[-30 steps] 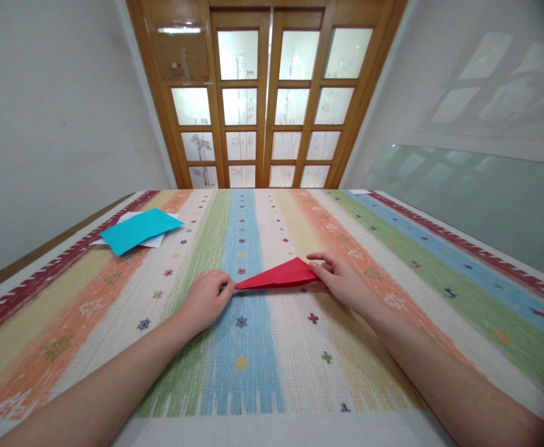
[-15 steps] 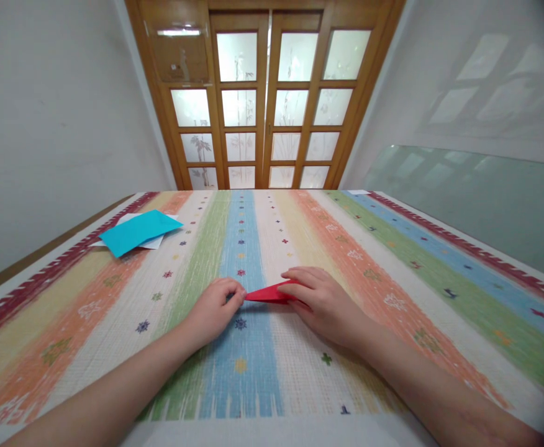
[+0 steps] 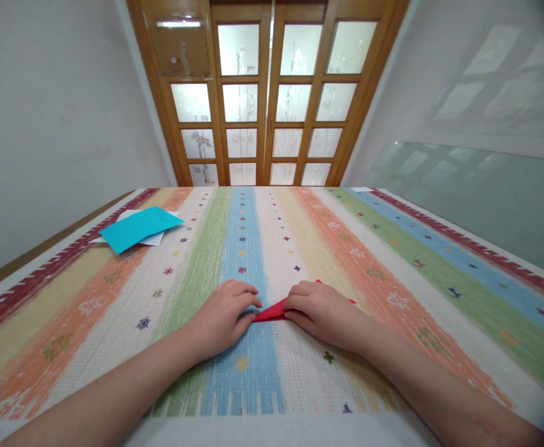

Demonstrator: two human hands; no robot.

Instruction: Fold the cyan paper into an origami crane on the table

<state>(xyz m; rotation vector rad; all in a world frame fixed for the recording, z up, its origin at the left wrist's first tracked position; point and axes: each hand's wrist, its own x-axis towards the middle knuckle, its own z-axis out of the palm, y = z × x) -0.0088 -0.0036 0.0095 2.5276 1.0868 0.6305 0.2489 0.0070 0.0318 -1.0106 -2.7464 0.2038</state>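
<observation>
A folded red paper (image 3: pixel 272 310) lies flat on the striped tablecloth (image 3: pixel 393 273) near the front middle. My right hand (image 3: pixel 316 306) rests on top of it and covers most of it, fingers pressing down. My left hand (image 3: pixel 223 313) sits at the paper's pointed left tip, fingertips touching it. Only a small red wedge shows between the two hands, plus a sliver behind my right hand.
A turquoise sheet (image 3: pixel 136 227) lies over white sheets (image 3: pixel 127 217) at the far left of the table. Wooden glazed doors (image 3: pixel 262 93) stand beyond the far edge. A glass panel (image 3: pixel 467 192) leans along the right wall.
My right hand has folded the raised red flap down and toward me, and now presses it flat. Both hands and the paper have moved nearer to me.
</observation>
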